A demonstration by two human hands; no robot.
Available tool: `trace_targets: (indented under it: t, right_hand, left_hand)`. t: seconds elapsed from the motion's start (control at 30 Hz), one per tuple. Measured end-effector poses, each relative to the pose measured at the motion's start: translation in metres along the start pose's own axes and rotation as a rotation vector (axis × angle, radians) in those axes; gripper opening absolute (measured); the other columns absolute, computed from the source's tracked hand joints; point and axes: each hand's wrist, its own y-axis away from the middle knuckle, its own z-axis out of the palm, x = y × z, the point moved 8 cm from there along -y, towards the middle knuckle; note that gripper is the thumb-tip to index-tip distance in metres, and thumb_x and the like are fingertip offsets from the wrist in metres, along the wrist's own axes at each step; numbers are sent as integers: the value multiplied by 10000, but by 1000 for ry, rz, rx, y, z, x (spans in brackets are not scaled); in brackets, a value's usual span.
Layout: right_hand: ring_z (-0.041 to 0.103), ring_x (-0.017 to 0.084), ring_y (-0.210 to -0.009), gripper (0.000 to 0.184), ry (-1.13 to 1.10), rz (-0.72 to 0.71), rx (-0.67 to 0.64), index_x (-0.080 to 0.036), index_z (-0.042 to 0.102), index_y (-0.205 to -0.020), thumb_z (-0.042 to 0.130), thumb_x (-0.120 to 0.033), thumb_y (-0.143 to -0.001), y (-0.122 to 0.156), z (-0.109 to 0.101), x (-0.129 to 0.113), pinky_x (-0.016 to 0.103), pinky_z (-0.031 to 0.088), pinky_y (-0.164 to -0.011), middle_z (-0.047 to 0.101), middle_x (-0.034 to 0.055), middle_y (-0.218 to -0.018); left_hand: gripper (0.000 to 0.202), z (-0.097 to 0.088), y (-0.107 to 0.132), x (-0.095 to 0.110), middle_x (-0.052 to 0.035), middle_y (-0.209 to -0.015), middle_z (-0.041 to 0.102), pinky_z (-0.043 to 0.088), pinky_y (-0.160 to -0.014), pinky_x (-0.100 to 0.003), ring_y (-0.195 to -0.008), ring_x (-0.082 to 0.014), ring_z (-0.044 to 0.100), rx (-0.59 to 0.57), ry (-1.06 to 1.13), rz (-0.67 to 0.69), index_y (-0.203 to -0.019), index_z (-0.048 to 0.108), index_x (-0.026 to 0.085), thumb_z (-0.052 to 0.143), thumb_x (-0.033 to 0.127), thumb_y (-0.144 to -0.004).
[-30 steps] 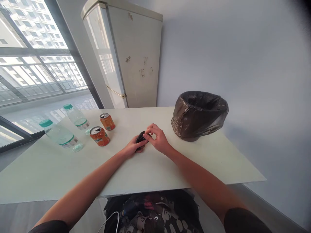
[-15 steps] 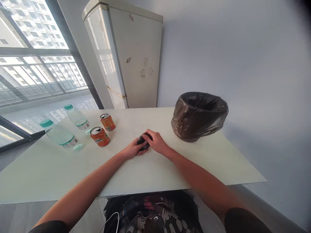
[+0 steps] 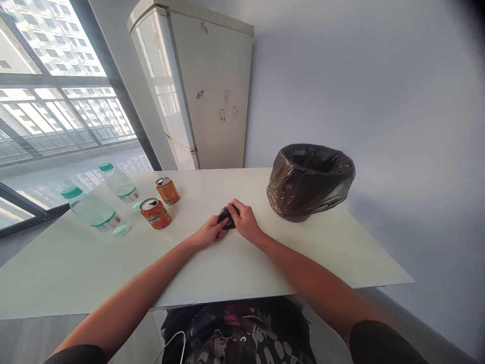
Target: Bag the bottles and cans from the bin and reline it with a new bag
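Note:
Above the middle of the white table [image 3: 212, 273], both hands hold a compact, shiny bundled black plastic bag [image 3: 226, 218]. My left hand [image 3: 209, 232] is closed on its left and lower side, thumb on top. My right hand [image 3: 244, 220] grips it from the upper right, its thumb pressed over it. The fingers hide much of the bundle, so I cannot tell whether it is rolled or folded. To the right stands a bin lined with a dark plastic bag [image 3: 299, 189], the bag folded over its rim.
Left on the table stand two orange drink cans, one nearer [image 3: 156, 216] and one farther [image 3: 167, 191]. Beside them are two clear bottles with green caps, one nearer [image 3: 93, 212] and one farther [image 3: 120, 184]. A fridge [image 3: 212, 91] stands behind the table, beside a window.
Both hands have shifted slightly right with the black bundle. My right thumb now lies farther over it, and the bundle has turned a little. The cans, bottles and bin stay put.

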Motion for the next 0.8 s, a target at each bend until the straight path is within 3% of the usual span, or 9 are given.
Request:
trace_targets:
  t: [0.17,0.4,0.6,0.8]
  right_hand:
    - [481,174,-673,436,6,41,61,-246,533,-846,415,-595,-1079,-3,-3,7,301,400,-675,526,-19,-703]
    - [453,163,-636,401,50,-4,-11,-250,540,-873,409,-557,-1094,0,2,5,297,388,-658,518,-27,-699]
    - [498,161,-675,364,1,5,20,-242,560,-920,441,-538,-1094,0,0,2,286,410,-683,551,-28,-746]
    - [569,168,-700,355,54,15,-9,-250,590,-987,475,-574,-1077,1,-1,-2,288,440,-735,617,-22,-796]
  left_hand:
    - [634,0,0,4,90,-646,285,171,-474,-207,-531,-52,213,17,36,4,-782,345,233,717,734,-895]
    - [662,-5,0,0,96,-626,292,177,-460,-205,-513,-57,206,89,15,25,-825,345,242,585,853,-905]
    - [634,-15,-1,-4,79,-590,352,223,-449,-232,-492,-73,268,173,-106,28,-820,389,240,619,826,-899]
    - [523,-18,-1,3,44,-573,405,248,-473,-269,-487,-97,315,202,-267,101,-785,450,227,562,695,-989]
